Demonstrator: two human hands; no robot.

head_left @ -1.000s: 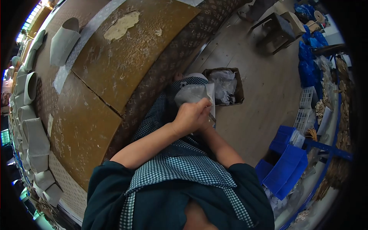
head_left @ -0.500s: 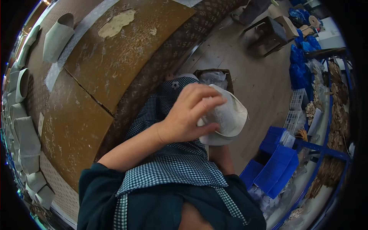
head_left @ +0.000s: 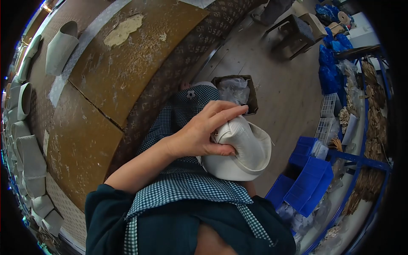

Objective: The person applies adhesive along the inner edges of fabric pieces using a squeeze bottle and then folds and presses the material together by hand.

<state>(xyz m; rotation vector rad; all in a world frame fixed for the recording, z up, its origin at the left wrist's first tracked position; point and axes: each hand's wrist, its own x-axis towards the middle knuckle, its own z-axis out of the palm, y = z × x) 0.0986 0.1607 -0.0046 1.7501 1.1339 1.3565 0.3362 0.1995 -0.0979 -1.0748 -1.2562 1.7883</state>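
Note:
A white shoe upper [head_left: 255, 146] is held over my lap, its gathered, pleated end toward my left hand and its rimmed opening facing right. My left hand [head_left: 208, 129] grips the pleated end, with fingers over the top and thumb pressed against the near side. Below the upper, only a bit of my right forearm [head_left: 250, 187] shows; the upper hides my right hand, which supports it from underneath. A checked apron [head_left: 187, 191] covers my lap.
On my left stands a worn brown worktable [head_left: 93, 127] with crumbs and a peeled patch. Several pale shoe uppers [head_left: 32, 155] line its far side. An open box [head_left: 250, 89] with plastic bags sits on the floor. Blue bins [head_left: 308, 185], a rack [head_left: 361, 161] and a dark stool [head_left: 293, 32] are rightward.
My left hand has gone from hovering with spread fingers to gripping the shoe upper. The upper has turned and come lower, nearer my body, so its pleated end now shows.

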